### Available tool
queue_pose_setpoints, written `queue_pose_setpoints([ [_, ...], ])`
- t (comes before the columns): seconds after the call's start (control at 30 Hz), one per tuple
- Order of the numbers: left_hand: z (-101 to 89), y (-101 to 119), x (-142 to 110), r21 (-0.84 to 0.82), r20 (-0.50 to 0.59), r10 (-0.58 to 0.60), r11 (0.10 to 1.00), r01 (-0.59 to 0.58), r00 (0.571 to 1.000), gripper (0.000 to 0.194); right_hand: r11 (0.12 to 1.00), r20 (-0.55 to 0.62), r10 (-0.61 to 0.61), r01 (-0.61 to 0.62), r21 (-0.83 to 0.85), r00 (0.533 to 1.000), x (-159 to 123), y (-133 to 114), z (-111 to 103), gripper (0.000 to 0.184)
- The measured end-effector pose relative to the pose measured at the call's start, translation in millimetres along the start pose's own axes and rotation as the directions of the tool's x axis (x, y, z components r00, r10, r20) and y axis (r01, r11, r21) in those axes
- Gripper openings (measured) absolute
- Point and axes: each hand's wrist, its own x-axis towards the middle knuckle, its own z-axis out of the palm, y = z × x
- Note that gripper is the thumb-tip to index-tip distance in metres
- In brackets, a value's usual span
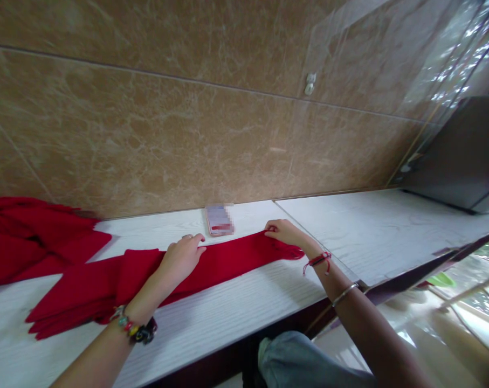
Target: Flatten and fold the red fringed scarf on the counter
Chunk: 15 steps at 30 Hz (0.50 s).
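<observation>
A long red scarf (228, 260) lies stretched along the white counter, with a fringe at its right end. Just before that fringe, my right hand (287, 233) pinches the scarf's upper edge between thumb and fingers. My left hand (183, 258) rests over the middle of the scarf, thumb and index finger apart; its other fingers are partly hidden. Left of it, the red fabric lies in several folded layers (78, 285), partly behind my left forearm. Whether these layers belong to the same scarf, I cannot tell.
A heap of red fabric (34, 237) sits at the far left. A phone (219, 220) lies behind the scarf, near the brown tiled wall (187, 134). At the right end of the white counter (349, 226) stands a large grey box-like object (458, 156). The counter's front edge runs close to my legs.
</observation>
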Motion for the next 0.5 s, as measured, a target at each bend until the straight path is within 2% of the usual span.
queue_pose_setpoints([
  [0.17,16.1,-5.1,2.9,0.057,0.087,-0.045,0.998,0.04,0.995,0.029,1.0,0.025,0.006,-0.006,-0.019,1.0,5.3,3.8,15.8,0.01],
  [0.3,18.4,-5.9,0.5,0.06,0.087,-0.036,0.998,0.031,0.996,0.031,0.999,0.035,-0.003,0.004,-0.034,0.999,4.3,6.7,18.8,0.01],
  [0.4,16.3,-3.1,-1.7,0.069,0.053,-0.023,0.997,0.019,0.998,0.031,0.999,0.034,-0.005,0.006,-0.048,0.999,3.4,8.3,16.3,0.011],
  [0.5,17.1,4.1,-3.6,0.105,-0.064,-0.009,0.994,0.016,0.998,0.03,0.998,0.017,-0.01,0.011,-0.067,1.0,2.6,7.7,13.0,0.013],
])
